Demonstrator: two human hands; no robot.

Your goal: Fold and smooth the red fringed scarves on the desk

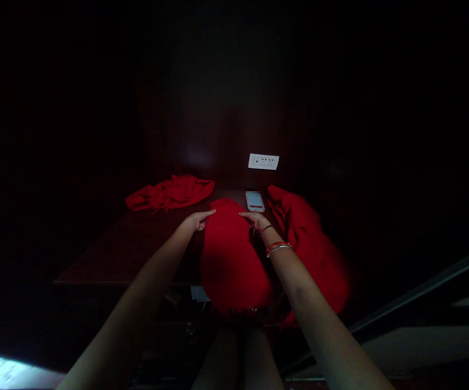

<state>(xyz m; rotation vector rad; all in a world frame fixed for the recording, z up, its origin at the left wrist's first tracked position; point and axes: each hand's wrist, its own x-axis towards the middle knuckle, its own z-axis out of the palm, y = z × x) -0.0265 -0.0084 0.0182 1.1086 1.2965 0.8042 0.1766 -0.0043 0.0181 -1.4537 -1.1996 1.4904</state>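
Observation:
A red cloth (234, 260) with what looks like a fringed lower end lies in front of me and hangs over the table's front edge. My left hand (202, 220) grips its left side near the far end, thumb on top and fingers underneath. On the opposite side my right hand (254, 220) holds the cloth the same way, with bracelets on that wrist. Between the hands the fabric looks fairly flat. The undersides of the cloth and most fingertips are hidden.
Another red cloth (173, 192) lies crumpled at the back left of the dark table (108, 254). A larger red cloth (311, 244) is heaped on the right, beside my right forearm. A lit phone (254, 201) rests near the wall, below a white socket plate (263, 161).

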